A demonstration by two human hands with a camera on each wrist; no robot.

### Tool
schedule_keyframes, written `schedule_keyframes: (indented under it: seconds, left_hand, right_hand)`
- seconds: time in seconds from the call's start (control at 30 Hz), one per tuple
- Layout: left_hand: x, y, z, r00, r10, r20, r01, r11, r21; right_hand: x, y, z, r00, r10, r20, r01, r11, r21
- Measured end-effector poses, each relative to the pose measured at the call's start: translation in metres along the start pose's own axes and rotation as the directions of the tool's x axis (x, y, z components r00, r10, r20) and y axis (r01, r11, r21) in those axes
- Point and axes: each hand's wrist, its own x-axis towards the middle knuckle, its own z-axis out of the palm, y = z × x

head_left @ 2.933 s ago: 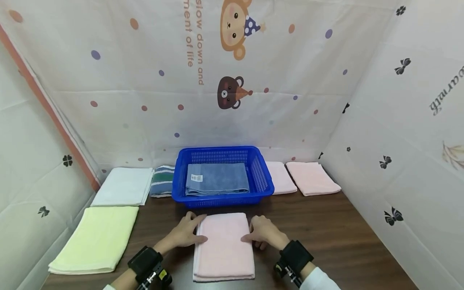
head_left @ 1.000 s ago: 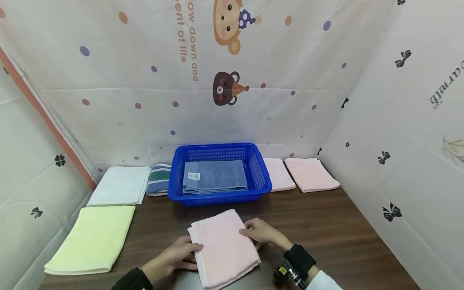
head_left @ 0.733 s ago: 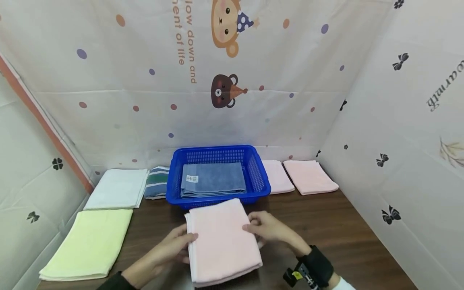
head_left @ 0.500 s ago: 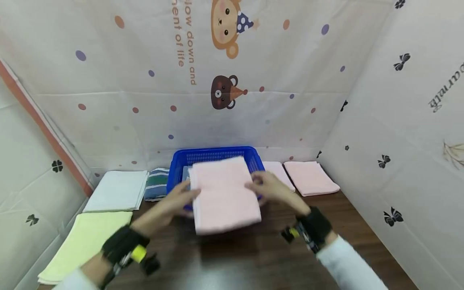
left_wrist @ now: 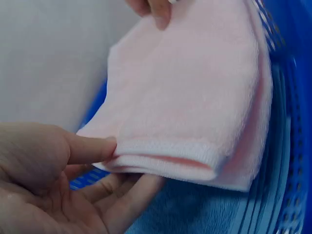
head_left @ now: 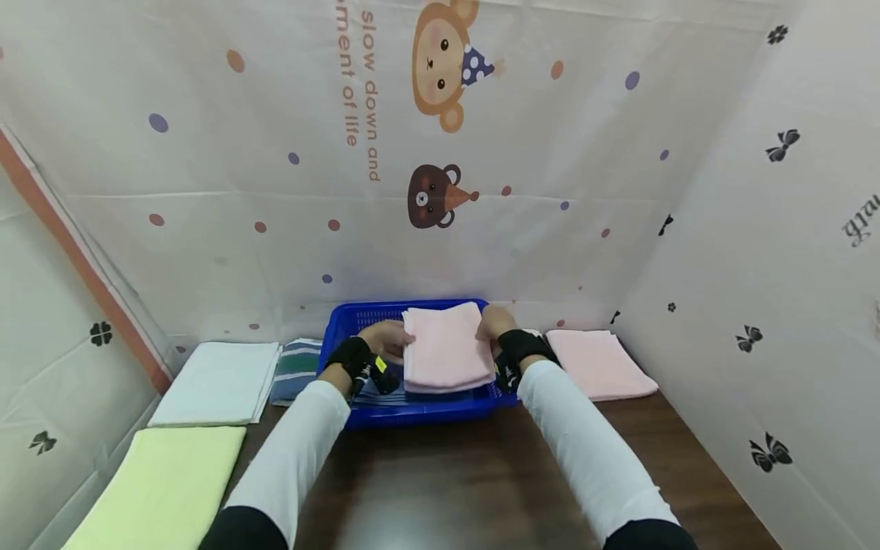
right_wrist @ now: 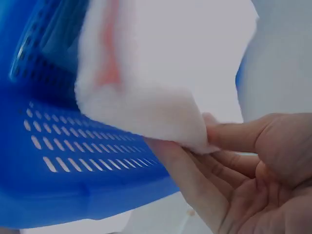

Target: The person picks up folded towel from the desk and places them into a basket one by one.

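Observation:
A folded pink towel [head_left: 448, 347] is held over the blue plastic basket [head_left: 419, 415], inside its rim in the head view. My left hand [head_left: 386, 338] pinches the towel's left edge, thumb on top and fingers beneath, as the left wrist view shows. At the opposite edge my right hand [right_wrist: 234, 170] pinches it the same way, close to the basket's slotted wall [right_wrist: 73, 141]. Below the pink towel lies a folded blue towel [left_wrist: 190, 209] in the basket, mostly covered in the head view.
To the left lie a yellow towel [head_left: 161, 489], a white towel [head_left: 216, 382] and a striped towel [head_left: 297, 372]. Another pink towel [head_left: 601, 363] lies at right, with one partly hidden beside the basket. A patterned cloth wall [head_left: 275, 153] stands behind the brown table [head_left: 426, 489].
Both hands have lifted the pink towel from the front of the table and carried it forward over the basket, covering most of the blue towel. The head view has shifted slightly.

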Motion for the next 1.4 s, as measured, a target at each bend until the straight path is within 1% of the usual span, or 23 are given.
schedule_keyframes:
  seconds: [0.03, 0.13, 0.2, 0.27, 0.33, 0.4, 0.5, 0.57, 0.63, 0.73, 0.77, 0.8, 0.83, 0.9, 0.97, 1.0, 1.03, 1.07, 1.13, 1.2, 1.23, 1.3, 1.4]
  left_hand:
    - [0.002, -0.003, 0.005, 1.000, 0.003, 0.004, -0.003, 0.999, 0.040]
    - [0.003, -0.007, 0.018, 1.000, 0.003, -0.013, -0.002, 0.993, 0.120]
    - [-0.001, -0.008, 0.026, 0.999, -0.015, -0.028, 0.019, 0.988, 0.151]
    - [-0.007, -0.008, 0.033, 0.998, -0.045, -0.047, 0.053, 0.984, 0.169]
    - [-0.014, -0.008, 0.040, 0.996, -0.054, -0.066, 0.067, 0.977, 0.203]
    - [-0.020, -0.008, 0.046, 0.996, -0.046, -0.080, 0.065, 0.966, 0.249]
    - [-0.026, -0.012, 0.050, 0.993, -0.033, -0.111, 0.065, 0.951, 0.301]
    - [-0.030, -0.016, 0.050, 0.992, -0.051, -0.117, 0.084, 0.952, 0.293]
    - [-0.033, -0.020, 0.048, 0.990, -0.078, -0.115, 0.105, 0.961, 0.258]
    - [-0.042, -0.019, 0.039, 0.992, -0.082, -0.093, 0.102, 0.968, 0.231]
    - [-0.045, -0.016, 0.033, 0.994, -0.070, -0.081, 0.088, 0.965, 0.245]
    - [-0.050, -0.013, 0.027, 0.996, -0.053, -0.073, 0.071, 0.961, 0.266]
    - [-0.055, -0.010, 0.020, 0.997, -0.034, -0.065, 0.052, 0.953, 0.298]
    - [-0.067, -0.002, 0.004, 0.999, -0.003, -0.045, 0.020, 0.924, 0.383]
    - [-0.081, 0.003, -0.013, 0.999, 0.019, -0.041, 0.001, 0.895, 0.445]
    - [-0.089, 0.004, -0.022, 0.998, 0.038, -0.050, -0.010, 0.882, 0.471]
    - [-0.095, 0.003, -0.032, 0.996, 0.070, -0.057, -0.033, 0.868, 0.495]
    - [-0.101, 0.000, -0.041, 0.991, 0.109, -0.074, -0.057, 0.859, 0.509]
    - [-0.113, -0.011, -0.057, 0.973, 0.198, -0.122, -0.105, 0.841, 0.530]
    - [-0.126, -0.029, -0.069, 0.943, 0.281, -0.180, -0.140, 0.823, 0.551]
    - [-0.132, -0.040, -0.073, 0.926, 0.308, -0.218, -0.143, 0.821, 0.553]
    - [-0.143, -0.063, -0.077, 0.902, 0.331, -0.278, -0.138, 0.829, 0.542]
    - [-0.151, -0.095, -0.075, 0.890, 0.300, -0.344, -0.119, 0.880, 0.460]
  right_hand:
    - [-0.015, -0.010, -0.001, 0.999, 0.044, 0.023, -0.043, 0.997, -0.062]
    - [-0.040, -0.020, 0.006, 0.999, 0.032, -0.028, -0.036, 0.986, -0.165]
    - [-0.052, -0.024, 0.010, 0.998, 0.052, -0.037, -0.059, 0.978, -0.199]
    - [-0.060, -0.026, 0.015, 0.995, 0.087, -0.041, -0.093, 0.976, -0.199]
    - [-0.066, -0.028, 0.019, 0.992, 0.120, -0.043, -0.126, 0.974, -0.188]
    - [-0.068, -0.028, 0.022, 0.988, 0.139, -0.059, -0.147, 0.974, -0.172]
    - [-0.068, -0.028, 0.028, 0.988, 0.130, -0.079, -0.141, 0.979, -0.149]
    - [-0.068, -0.027, 0.031, 0.990, 0.126, -0.069, -0.134, 0.983, -0.124]
    - [-0.067, -0.026, 0.033, 0.991, 0.133, -0.022, -0.135, 0.986, -0.099]
    - [-0.047, -0.011, 0.033, 0.990, 0.128, 0.054, -0.123, 0.988, -0.097]
    - [-0.031, 0.003, 0.034, 0.993, 0.081, 0.089, -0.075, 0.995, -0.067]
    - [-0.015, 0.016, 0.035, 0.990, 0.064, 0.123, -0.062, 0.998, -0.017]
    - [-0.009, 0.022, 0.029, 0.987, 0.063, 0.148, -0.068, 0.997, 0.025]
    - [-0.021, 0.021, 0.007, 0.981, 0.061, 0.186, -0.083, 0.990, 0.118]
    - [-0.046, 0.014, -0.021, 0.978, 0.058, 0.199, -0.103, 0.970, 0.222]
    - [-0.067, 0.005, -0.038, 0.976, 0.105, 0.191, -0.150, 0.960, 0.238]
    - [-0.088, -0.003, -0.054, 0.977, 0.116, 0.182, -0.158, 0.958, 0.238]
    - [-0.099, -0.002, -0.064, 0.981, 0.106, 0.165, -0.144, 0.961, 0.236]
    - [-0.104, 0.013, -0.072, 0.984, 0.101, 0.145, -0.132, 0.966, 0.225]
    - [-0.106, 0.033, -0.072, 0.986, 0.105, 0.130, -0.131, 0.968, 0.214]
    - [-0.108, 0.043, -0.070, 0.987, 0.103, 0.121, -0.127, 0.970, 0.208]
    - [-0.113, 0.064, -0.063, 0.991, 0.087, 0.098, -0.106, 0.971, 0.213]
    - [-0.116, 0.094, -0.043, 1.000, 0.012, 0.016, -0.016, 0.974, 0.227]
